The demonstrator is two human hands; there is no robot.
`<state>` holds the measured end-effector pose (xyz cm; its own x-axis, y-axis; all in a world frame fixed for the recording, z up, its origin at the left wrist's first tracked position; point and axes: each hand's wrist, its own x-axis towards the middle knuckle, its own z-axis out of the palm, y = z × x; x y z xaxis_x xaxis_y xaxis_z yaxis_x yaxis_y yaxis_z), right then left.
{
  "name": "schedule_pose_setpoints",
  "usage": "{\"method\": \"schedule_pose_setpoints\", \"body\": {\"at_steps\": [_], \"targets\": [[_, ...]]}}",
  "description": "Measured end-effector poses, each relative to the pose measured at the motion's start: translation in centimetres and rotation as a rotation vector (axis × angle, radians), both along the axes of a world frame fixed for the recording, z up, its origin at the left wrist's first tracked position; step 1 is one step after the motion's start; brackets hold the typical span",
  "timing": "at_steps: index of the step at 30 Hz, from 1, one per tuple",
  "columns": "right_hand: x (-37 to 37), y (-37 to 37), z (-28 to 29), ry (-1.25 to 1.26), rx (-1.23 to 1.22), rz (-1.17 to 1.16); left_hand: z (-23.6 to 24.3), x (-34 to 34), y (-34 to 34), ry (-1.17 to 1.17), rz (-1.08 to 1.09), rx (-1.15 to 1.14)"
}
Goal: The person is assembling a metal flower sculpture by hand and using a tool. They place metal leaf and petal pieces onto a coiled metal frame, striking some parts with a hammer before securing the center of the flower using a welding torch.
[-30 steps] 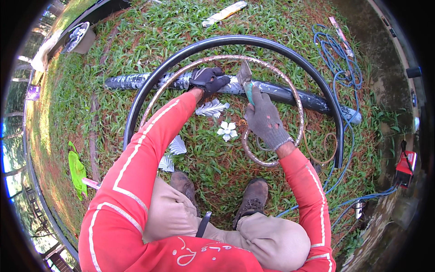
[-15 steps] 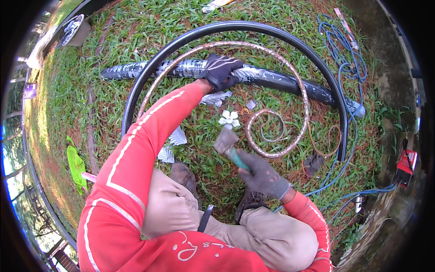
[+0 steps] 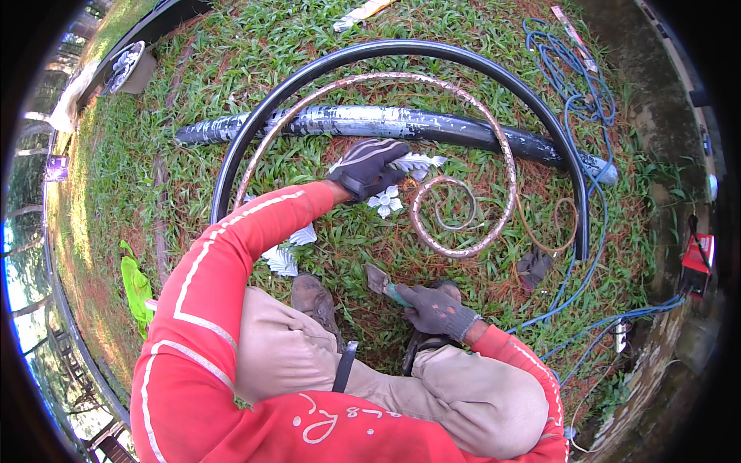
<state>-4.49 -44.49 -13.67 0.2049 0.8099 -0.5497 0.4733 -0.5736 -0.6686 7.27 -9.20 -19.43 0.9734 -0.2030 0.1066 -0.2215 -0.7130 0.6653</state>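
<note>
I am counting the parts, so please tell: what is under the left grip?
A silver leaf shows its toothed end beyond the left grip. Its other end is covered; whether another piece lies beneath cannot be told.

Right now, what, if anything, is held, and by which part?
The right hand holds a flat-ended tool by its green handle; the left hand seems to hold a silver leaf by its left end.

Grass (image 3: 340, 251) beneath pipe (image 3: 332, 121), scroll (image 3: 512, 189), flower (image 3: 384, 201)
</note>
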Motion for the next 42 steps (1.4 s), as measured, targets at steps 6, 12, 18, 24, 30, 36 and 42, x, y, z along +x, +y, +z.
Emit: {"method": "schedule_pose_setpoints", "body": {"at_steps": [6,12,18,24,30,36,42], "targets": [[-1.0,-0.1,-0.5,-0.01,0.061,-0.045,0.1,1.4,-0.5,-0.16,-0.036,0.106],[-1.3,-0.2,-1.3,-0.013,0.036,-0.059,-2.1,-2.5,6.2,-0.072,0.081,0.11],[-0.9,0.7,-0.3,-0.041,-0.019,0.006,-4.1,-4.9,7.9,0.086,0.131,0.325],[-1.3,0.8,-0.3,-0.048,0.024,-0.019,-5.3,-3.3,6.8,0.18,0.205,0.333],[-1.4,0.6,-1.2,-0.034,0.035,-0.027,-6.0,-4.1,7.8,0.03,0.177,0.33],[-1.4,0.4,-1.4,-0.037,0.039,-0.024,-1.9,-3.5,8.3,0.074,0.18,0.192],[-1.1,0.3,-1.3,-0.017,0.019,-0.035,4.6,0.6,6.5,-0.087,0.175,0.004]]}}
